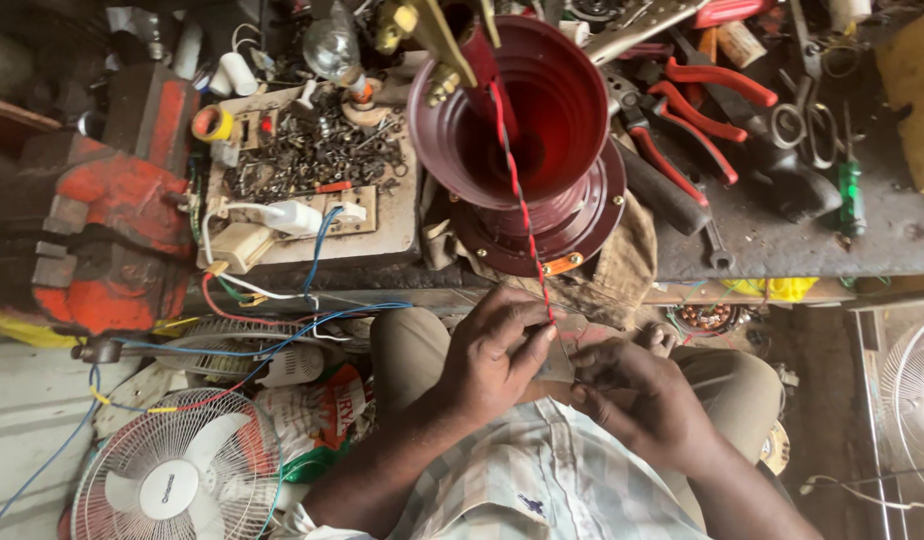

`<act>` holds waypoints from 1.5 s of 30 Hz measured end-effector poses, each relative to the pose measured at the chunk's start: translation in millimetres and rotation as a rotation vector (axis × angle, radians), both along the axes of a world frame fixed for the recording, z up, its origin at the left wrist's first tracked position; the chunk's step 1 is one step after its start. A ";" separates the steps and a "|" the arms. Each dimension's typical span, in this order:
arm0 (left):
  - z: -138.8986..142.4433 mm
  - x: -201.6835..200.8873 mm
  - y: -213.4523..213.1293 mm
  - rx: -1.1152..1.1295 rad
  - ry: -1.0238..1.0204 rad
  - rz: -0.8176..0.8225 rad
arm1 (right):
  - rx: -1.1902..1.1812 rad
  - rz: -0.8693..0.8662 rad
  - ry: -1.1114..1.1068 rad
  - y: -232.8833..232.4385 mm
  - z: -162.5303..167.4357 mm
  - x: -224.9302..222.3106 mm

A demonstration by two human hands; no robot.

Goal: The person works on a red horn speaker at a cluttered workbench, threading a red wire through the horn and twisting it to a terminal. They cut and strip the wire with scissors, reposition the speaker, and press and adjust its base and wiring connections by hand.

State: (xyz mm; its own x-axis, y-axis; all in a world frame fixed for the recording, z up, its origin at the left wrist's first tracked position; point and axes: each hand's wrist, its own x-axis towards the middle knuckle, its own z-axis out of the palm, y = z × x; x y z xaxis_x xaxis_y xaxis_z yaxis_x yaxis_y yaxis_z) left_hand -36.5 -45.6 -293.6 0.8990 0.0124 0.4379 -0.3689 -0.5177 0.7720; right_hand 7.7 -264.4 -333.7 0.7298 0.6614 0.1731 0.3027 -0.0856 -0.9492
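A dark red bell-shaped fan housing (pixel 542 130) stands on the workbench edge. A twisted red and black wire (pixel 522 205) runs out of it and down to my lap. My left hand (pixel 492 355) pinches the wire's lower end between thumb and fingers. My right hand (pixel 647 400) is closed on the same wire end and on a thin pale strip just right of the left hand. Both hands are over my knees, close together and nearly touching.
An orange bench vise (pixel 102 230) is at left. A board (pixel 312 170) holds several screws, a plug and switches. Red-handled pliers (pixel 702 110), scissors (pixel 802 110) and a green screwdriver (pixel 850 190) lie on the bench at right. White fan guards (pixel 172 470) sit on the floor.
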 end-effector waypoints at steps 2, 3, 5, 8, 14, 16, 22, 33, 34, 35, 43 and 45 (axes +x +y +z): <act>0.7 -1.4 -3.7 -0.043 -0.005 0.016 | -0.011 -0.050 -0.150 5.8 -3.0 -5.2; 1.9 -2.2 -4.4 -0.063 -0.010 0.021 | -0.004 -0.075 -0.126 9.2 -5.3 -9.1; 5.0 -5.8 -6.2 -0.148 0.072 -0.057 | 0.020 -0.103 -0.143 12.4 -10.5 -12.8; 10.0 -10.8 -8.6 -0.311 0.225 -0.143 | 0.033 -0.127 -0.241 13.8 -17.7 -11.3; 10.7 -11.7 -11.5 -0.283 0.221 -0.123 | -0.017 -0.134 -0.296 12.4 -13.8 -4.6; 9.3 -11.0 -11.6 -0.288 0.219 -0.116 | -0.060 -0.135 -0.335 7.9 -5.8 -4.2; 6.2 -12.1 -8.3 -0.198 0.151 -0.109 | -0.026 -0.417 -0.386 -7.1 13.5 -5.5; 5.1 -9.1 0.8 -0.083 0.073 -0.161 | 0.109 -0.165 -0.174 0.5 -3.8 1.4; 4.3 -9.0 1.1 -0.060 0.071 -0.142 | 0.155 -0.159 -0.107 -1.4 -5.6 0.6; 3.0 -8.4 1.0 -0.037 0.066 -0.124 | 0.141 -0.160 -0.080 -3.6 -7.5 0.1; -8.5 -8.1 -8.2 -0.280 0.214 -0.145 | 0.096 -0.257 0.241 -0.1 -21.4 -19.4; -8.8 -7.5 -7.4 -0.219 0.196 -0.124 | 0.116 -0.246 0.189 2.7 -21.3 -19.7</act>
State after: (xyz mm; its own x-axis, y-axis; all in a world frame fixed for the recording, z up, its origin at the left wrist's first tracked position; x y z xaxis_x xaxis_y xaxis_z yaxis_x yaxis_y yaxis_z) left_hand -44.0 -53.1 -302.4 0.9664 -0.0279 0.2555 -0.2524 -0.2913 0.9227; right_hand -12.0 -261.8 -355.0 0.8914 0.4455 0.0831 0.1040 -0.0227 -0.9943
